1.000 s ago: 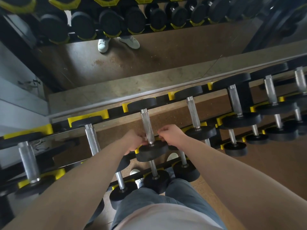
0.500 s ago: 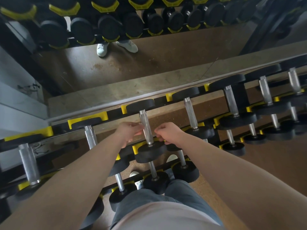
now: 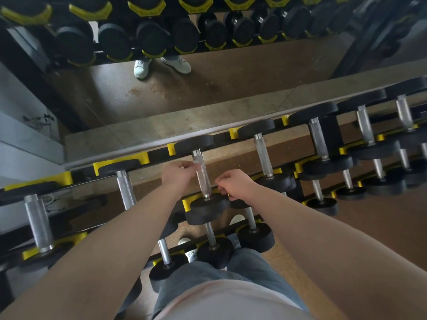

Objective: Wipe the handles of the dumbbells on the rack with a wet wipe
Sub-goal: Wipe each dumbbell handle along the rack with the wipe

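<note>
Lying near-to-far, dumbbell handle (image 3: 202, 179), left hand (image 3: 179, 175) fingers pinching wet wipe (image 3: 196, 163), right hand (image 3: 236, 184) fingers curled, grip unclear

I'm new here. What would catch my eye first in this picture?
Mid-frame, the left hand and right hand curl either side of one silver dumbbell handle on the top row of the rack. Bright yellow cradles line it, and white shoes show in the mirror up top.

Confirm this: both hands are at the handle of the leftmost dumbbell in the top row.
Not the leftmost. In the head view, the left hand and right hand are at the handle of the third dumbbell from the left in the top row.
</note>
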Motion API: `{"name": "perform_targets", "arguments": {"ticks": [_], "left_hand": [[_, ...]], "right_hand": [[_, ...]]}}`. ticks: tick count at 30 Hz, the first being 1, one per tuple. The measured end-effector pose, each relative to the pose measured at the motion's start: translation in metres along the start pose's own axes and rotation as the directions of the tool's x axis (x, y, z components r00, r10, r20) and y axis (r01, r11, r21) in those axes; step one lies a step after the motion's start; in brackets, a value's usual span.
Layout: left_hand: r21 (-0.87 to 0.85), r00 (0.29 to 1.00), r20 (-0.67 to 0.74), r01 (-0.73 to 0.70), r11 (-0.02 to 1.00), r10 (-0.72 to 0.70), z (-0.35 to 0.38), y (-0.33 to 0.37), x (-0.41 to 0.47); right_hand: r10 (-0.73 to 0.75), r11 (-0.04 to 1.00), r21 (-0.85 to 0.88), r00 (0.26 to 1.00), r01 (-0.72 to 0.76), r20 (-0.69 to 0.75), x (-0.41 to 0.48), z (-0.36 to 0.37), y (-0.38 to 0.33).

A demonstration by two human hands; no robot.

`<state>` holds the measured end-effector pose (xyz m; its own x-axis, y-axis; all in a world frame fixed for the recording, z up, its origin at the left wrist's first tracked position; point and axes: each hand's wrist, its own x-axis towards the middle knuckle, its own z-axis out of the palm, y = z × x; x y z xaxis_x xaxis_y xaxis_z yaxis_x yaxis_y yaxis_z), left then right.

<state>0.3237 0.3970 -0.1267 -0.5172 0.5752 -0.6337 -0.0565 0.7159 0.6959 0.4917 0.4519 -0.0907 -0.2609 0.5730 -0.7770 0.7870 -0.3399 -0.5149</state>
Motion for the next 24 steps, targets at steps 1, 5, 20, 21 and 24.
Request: {"name": "perform_targets", "arguments": {"ticks": [1,5,20,21,24], "left_hand": [[-0.007,1.000,-0.001,-0.002,1.000,0.002,0.001,0.004,0.002],[0.172,0.990,0.138,-0.052,0.984,0.028,0.008,0.000,-0.004],[-0.020,0.951,0.302,-0.057,0.998,0.061,0.007,-0.004,-0.041],[-0.019,0.946,0.319,-0.056,0.998,0.059,0.007,-0.001,-0.044],[-0.015,0.943,0.324,-0.076,0.997,0.077,0.014,0.006,-0.052]], "right_hand": [[-0.004,1.000,-0.004,1.000,0.004,-0.003,-0.002,0.000,0.000],[-0.020,1.000,0.005,1.000,0.020,-0.011,-0.006,0.000,0.005],[-0.121,0.969,0.213,0.992,0.127,-0.039,-0.022,-0.007,0.010],[-0.132,0.952,0.276,0.991,0.131,-0.015,-0.024,-0.011,0.010],[-0.179,0.911,0.379,0.984,0.161,0.013,-0.028,-0.021,0.013]]}}
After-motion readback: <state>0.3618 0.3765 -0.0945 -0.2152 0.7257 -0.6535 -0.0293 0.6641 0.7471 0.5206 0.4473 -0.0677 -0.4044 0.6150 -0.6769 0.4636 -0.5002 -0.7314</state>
